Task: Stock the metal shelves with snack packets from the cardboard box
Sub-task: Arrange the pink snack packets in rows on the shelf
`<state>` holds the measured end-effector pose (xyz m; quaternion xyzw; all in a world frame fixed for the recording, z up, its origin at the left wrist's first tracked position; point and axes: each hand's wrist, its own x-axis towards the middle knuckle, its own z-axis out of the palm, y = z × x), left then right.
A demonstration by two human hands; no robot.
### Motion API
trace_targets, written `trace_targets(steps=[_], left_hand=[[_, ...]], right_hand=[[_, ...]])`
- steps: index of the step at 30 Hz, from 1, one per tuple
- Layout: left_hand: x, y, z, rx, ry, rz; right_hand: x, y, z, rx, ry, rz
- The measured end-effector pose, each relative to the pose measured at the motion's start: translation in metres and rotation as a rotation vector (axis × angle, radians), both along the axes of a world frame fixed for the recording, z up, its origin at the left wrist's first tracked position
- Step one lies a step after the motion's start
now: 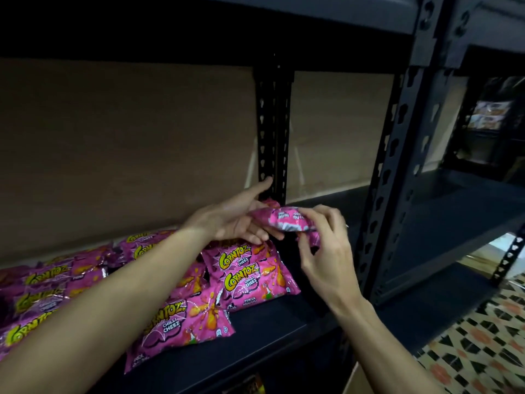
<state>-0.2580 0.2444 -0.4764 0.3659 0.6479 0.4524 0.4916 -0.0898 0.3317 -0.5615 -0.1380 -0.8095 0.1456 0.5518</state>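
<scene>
A pink snack packet (pixel 287 220) hangs in the air above the dark metal shelf (pixel 272 331), near the black slotted upright (pixel 272 132). My right hand (pixel 326 251) pinches its right end with curled fingers. My left hand (pixel 235 217) lies under its left end, palm up, fingers nearly straight and touching it. Several pink Corntoz packets (pixel 250 277) lie in overlapping rows on the shelf, from the far left to just below my hands. The cardboard box shows only as a brown corner (pixel 355 379) at the bottom edge.
A brown board (pixel 127 137) backs the shelf. A second shelf bay (pixel 443 220) stands to the right behind another slotted post (pixel 395 166). Patterned floor tiles (pixel 483 345) lie at the lower right. Stocked shelves (pixel 488 115) show dimly far right.
</scene>
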Motion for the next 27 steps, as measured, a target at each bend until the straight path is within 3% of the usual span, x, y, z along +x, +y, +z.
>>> trace_targets(steps=[4,9,14,20,27], left_hand=[[-0.005,-0.004,0.0,0.06,0.101,-0.038],[-0.011,-0.003,-0.008,0.074,0.255,-0.07],[-0.027,0.012,0.005,0.077,0.51,0.043],[-0.047,0.049,0.01,0.023,0.645,0.246],[-0.046,0.072,-0.001,-0.012,0.883,0.301]], right_hand=[[0.001,0.003,-0.005,0.068,-0.042,-0.02],[0.006,0.003,-0.019,0.01,-0.032,0.0],[0.005,0.003,-0.037,-0.183,-0.067,-0.049],[0.002,0.005,-0.043,-0.366,-0.206,-0.087],[0.0,0.006,-0.048,-0.374,-0.275,-0.13]])
